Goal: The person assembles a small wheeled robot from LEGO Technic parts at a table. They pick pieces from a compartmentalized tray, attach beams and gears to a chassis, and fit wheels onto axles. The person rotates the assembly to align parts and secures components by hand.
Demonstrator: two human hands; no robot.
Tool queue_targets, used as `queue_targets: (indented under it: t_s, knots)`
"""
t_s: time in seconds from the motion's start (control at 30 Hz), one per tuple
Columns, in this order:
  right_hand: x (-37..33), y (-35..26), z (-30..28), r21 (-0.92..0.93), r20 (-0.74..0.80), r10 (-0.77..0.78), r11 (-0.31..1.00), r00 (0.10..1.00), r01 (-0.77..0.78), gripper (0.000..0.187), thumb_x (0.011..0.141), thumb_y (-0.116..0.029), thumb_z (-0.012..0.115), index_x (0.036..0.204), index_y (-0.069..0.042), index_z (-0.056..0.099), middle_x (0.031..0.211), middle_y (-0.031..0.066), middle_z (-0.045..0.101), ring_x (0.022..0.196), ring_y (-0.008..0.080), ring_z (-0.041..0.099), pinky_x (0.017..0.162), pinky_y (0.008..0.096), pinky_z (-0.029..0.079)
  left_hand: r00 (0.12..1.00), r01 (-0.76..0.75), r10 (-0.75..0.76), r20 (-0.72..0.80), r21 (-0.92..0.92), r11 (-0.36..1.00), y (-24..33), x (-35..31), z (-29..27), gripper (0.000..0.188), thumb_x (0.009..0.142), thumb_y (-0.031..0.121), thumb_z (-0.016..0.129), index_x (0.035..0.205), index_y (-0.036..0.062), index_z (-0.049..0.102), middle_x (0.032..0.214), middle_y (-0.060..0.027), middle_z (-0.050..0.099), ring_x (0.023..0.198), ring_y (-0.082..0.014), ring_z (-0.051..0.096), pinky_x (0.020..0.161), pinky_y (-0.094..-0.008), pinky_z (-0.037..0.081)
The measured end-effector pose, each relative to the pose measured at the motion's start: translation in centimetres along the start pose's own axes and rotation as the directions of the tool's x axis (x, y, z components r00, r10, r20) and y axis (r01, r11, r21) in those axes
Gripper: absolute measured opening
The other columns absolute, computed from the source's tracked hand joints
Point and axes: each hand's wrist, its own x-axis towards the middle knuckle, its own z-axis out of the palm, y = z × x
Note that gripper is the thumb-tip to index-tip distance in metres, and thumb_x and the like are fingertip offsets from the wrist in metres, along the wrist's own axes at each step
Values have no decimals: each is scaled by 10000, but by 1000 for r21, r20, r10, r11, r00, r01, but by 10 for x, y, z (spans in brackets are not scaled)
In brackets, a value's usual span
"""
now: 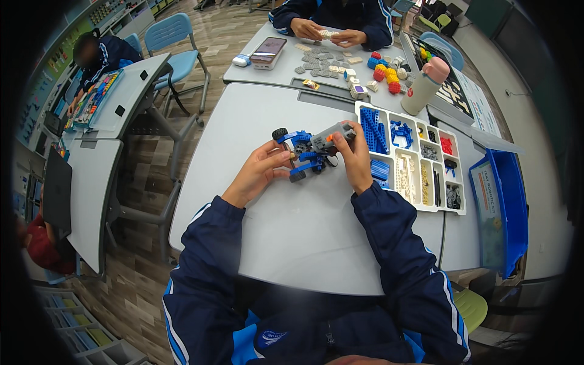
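Between my hands, above the white table (304,237), is a small toy vehicle (300,148) built of blue bricks, with black wheels and a grey box with an orange switch on its right end. My left hand (261,168) pinches its left end by the axle between the wheels. Around the grey box (325,137) at the other end, my right hand (354,159) is closed, thumb on top. A short black cable hangs under the box. Part of the vehicle's far side is hidden by my fingers.
A white sorting tray (398,111) of bricks lies at my right, with a blue bin (510,207) beyond it. A pink-topped bottle (424,87) stands behind the tray. Across the table a person's hands (328,33) hold white pieces near a phone (269,50) and loose bricks.
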Motion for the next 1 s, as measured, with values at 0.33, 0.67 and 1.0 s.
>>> queue_targets:
  t_s: [0.33, 0.67, 1.0]
  knots:
    - [-1, -1, -1, -14, 17, -1, 1000, 1000, 1, 504, 943, -280, 663, 1294, -1, 435, 1039, 119, 663, 956, 166, 639, 818, 287, 513, 999, 24, -24, -28, 14, 1000, 0, -1, 1, 377, 952, 312, 640, 1223, 61, 563, 1096, -46, 617, 929, -127, 615, 784, -283, 533]
    - [0, 0, -1, 1, 31, 11, 1000, 999, -11, 497, 945, -280, 663, 1292, -4, 439, 1031, 124, 659, 966, 173, 639, 836, 293, 514, 994, -88, 79, -78, -121, 989, 5, 1, -3, 364, 999, 312, 551, 1260, 59, 544, 1144, -84, 622, 1029, -188, 631, 878, -327, 512]
    - [-1, -2, -2, 1, 67, 13, 1000, 998, -13, 477, 945, -286, 663, 1274, -17, 447, 1021, 105, 655, 948, 157, 634, 814, 290, 518, 992, -109, 104, -71, -68, 992, -1, 4, -9, 348, 996, 305, 587, 1217, 40, 547, 1064, -77, 647, 1007, -172, 647, 875, -314, 518]
